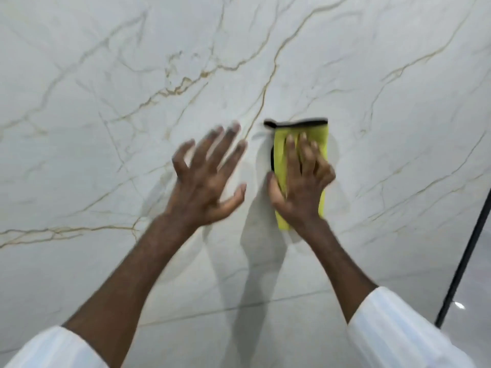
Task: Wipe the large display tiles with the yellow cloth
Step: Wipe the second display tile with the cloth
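Wiping is under way mid-panel. The right hand (300,187) is pressing the yellow cloth (322,135) flat against the large display tile (132,75), fingers extended over it. The left hand (204,181) is spreading open just beside it, blurred and holding nothing. No cleaned area is showing, so most of the surface probably remains. The cloth is lying folded narrow, with black edging.

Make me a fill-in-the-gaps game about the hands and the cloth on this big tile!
The cloth is ___ with a black edge.
The hand pressing it on the tile is the ___ one.
The left hand, fingers spread, holds ___.
The sleeves are ___.
Missing words: yellow, right, nothing, white.
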